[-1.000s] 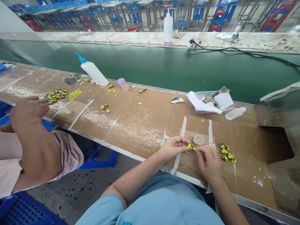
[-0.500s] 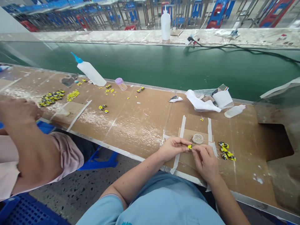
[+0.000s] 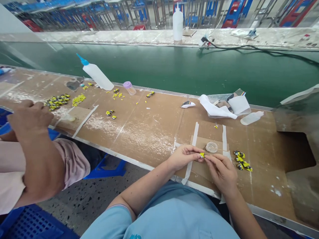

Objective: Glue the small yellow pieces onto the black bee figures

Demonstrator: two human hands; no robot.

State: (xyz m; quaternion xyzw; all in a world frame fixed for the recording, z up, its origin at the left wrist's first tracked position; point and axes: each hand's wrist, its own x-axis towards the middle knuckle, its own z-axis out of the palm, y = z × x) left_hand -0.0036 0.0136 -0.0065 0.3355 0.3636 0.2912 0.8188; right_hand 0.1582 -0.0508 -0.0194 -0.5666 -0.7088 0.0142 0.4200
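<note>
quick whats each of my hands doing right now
Left hand: closed, holding a small yellow piece.
Right hand: closed beside that piece; cannot tell whether it grips anything.

I can read no words or numbers from here; the teal lettering (image 3: pixel 135 236) on the blue shirt (image 3: pixel 169 212) sits at my view's bottom edge, cut off and too small to make out.

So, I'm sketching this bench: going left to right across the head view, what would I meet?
Co-worker's hand, blue-nozzled bottle, purple-lidded jar, left hand, held yellow piece, right hand, yellow-black cluster.
</note>
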